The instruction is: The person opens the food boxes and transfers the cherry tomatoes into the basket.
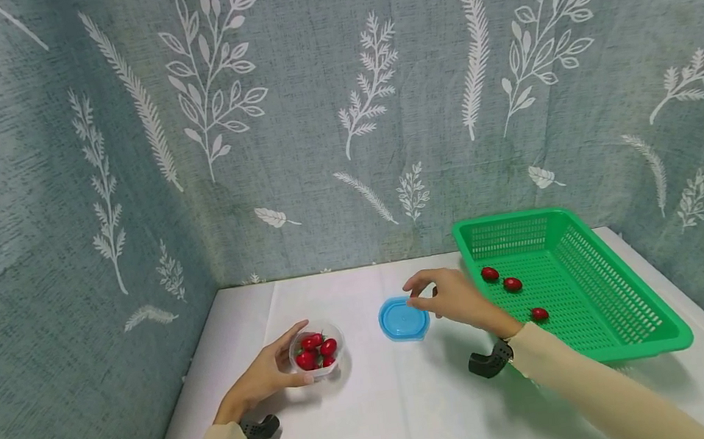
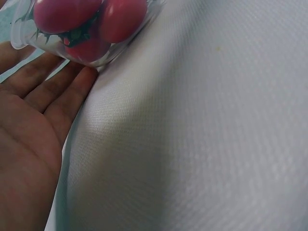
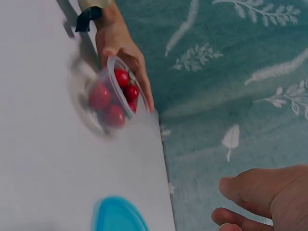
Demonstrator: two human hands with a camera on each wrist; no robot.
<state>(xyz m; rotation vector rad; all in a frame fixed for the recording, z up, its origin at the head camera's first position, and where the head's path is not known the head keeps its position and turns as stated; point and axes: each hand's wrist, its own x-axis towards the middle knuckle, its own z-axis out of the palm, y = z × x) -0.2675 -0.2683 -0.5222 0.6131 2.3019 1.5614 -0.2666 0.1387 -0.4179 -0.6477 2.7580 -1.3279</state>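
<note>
My left hand [image 1: 269,370] holds a small clear plastic tub [image 1: 321,370], its thumb at the near side and fingers at the far side. Several red cherry tomatoes [image 1: 307,360] with green stems lie in it. The left wrist view shows the fingers [image 2: 62,82] against the tub's wall. My right hand [image 1: 452,299] hangs over the table beside a blue lid [image 1: 403,319], fingers bent and thumb close to the index finger. A hint of red shows by its fingertips in the head view; I cannot tell whether it holds a tomato.
A green plastic basket [image 1: 661,312] stands on the right with 3 cherry tomatoes [image 1: 513,284] near its left side. The white-covered table [image 1: 366,425] meets a grey-green leaf-patterned curtain [image 1: 310,106] at the back and sides.
</note>
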